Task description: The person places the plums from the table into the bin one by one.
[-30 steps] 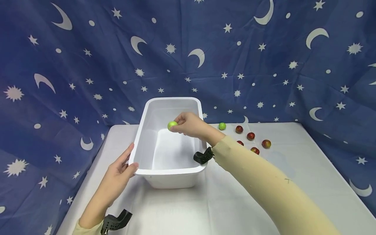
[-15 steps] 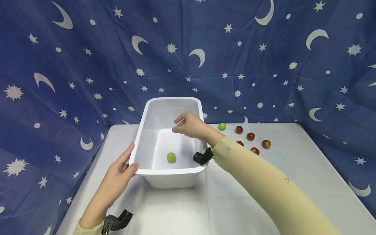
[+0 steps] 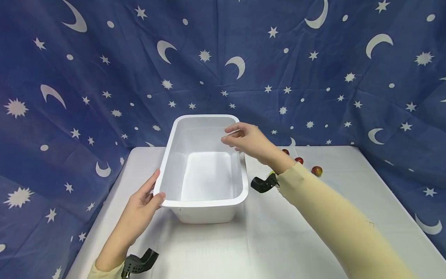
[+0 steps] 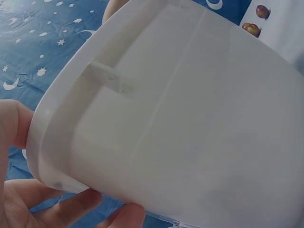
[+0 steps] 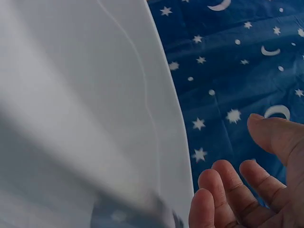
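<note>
Starry blue backdrop, white desk point(image 3: 278, 240): left hand point(image 3: 141, 201) grips the near-left rim of the tub point(image 3: 205, 201), while the right hand point(image 3: 249, 141) hovers loosely spread and empty over its far-right rim. I'd keep the tub braced and reach for the fruit point(image 3: 316, 170) without knocking that rim.

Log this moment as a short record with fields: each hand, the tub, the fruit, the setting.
left hand: grips the near left corner of the tub rim, thumb on top
right hand: empty, fingers loosely curled, above the tub's far right rim
tub: white, rectangular, upright on the table; no fruit visible inside from the head view
fruit: small red pieces on the table right of the tub, partly hidden by the right arm
table: white cover
backdrop: blue cloth with moons and stars
</note>
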